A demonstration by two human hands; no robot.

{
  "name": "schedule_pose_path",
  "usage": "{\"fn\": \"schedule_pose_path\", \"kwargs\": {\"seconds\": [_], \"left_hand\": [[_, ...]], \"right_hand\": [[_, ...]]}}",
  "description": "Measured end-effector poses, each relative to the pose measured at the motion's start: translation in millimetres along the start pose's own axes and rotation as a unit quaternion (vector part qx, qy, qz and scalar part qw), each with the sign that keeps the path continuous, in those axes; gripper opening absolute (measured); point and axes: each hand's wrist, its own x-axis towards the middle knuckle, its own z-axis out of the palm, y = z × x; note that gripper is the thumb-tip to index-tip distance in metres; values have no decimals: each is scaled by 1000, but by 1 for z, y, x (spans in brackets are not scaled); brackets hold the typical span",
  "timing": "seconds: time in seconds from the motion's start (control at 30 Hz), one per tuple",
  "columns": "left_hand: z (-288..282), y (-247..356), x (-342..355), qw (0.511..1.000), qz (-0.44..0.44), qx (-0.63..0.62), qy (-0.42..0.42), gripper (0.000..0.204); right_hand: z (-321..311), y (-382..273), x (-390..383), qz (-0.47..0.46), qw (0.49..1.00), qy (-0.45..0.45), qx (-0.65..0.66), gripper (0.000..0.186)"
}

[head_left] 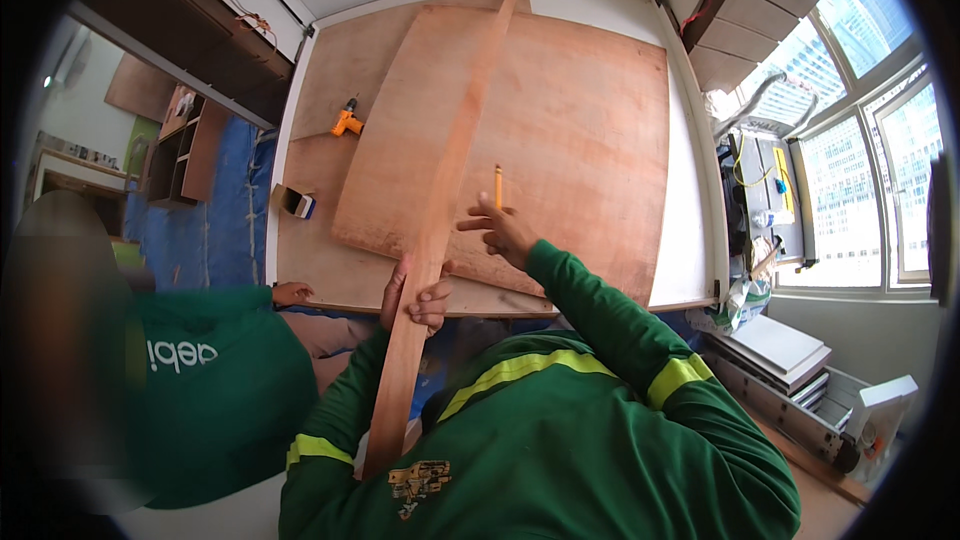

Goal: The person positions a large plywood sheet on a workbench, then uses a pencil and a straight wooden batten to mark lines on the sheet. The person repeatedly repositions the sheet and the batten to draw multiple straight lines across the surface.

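long wood strip [440,220] laid lengthwise over plywood sheet [540,130] on bench [310,260], near end gripped by left hand [415,298], fingers closed around it. right hand [503,232] fingers pinched on upright pencil [498,186], tip at sheet beside strip. no drawn line discernible; marking judged unfinished. orange drill [347,121] lying idle.

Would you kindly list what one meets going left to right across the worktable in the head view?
Small dark block → orange drill → left hand gripping the long wooden strip → right hand with the yellow pencil.
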Motion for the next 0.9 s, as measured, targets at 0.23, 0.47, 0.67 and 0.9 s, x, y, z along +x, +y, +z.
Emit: {"fn": "schedule_pose_path", "kwargs": {"seconds": [0.23, 0.47, 0.67, 0.9], "left_hand": [[27, 12, -10, 580, -39, 695, 424, 79], [140, -112, 19, 78, 277, 894, 345, 67], [137, -231, -38, 578, 259, 730, 255, 73], [134, -203, -70, 544, 451, 700, 101, 47]], "right_hand": [[60, 11, 37, 64, 997, -46, 23, 51], [84, 15, 54, -1, 965, -141, 220, 29], [39, -65, -6, -86, 960, -188, 187, 35], [8, -110, -49, -90, 971, -130, 180, 45]]}}
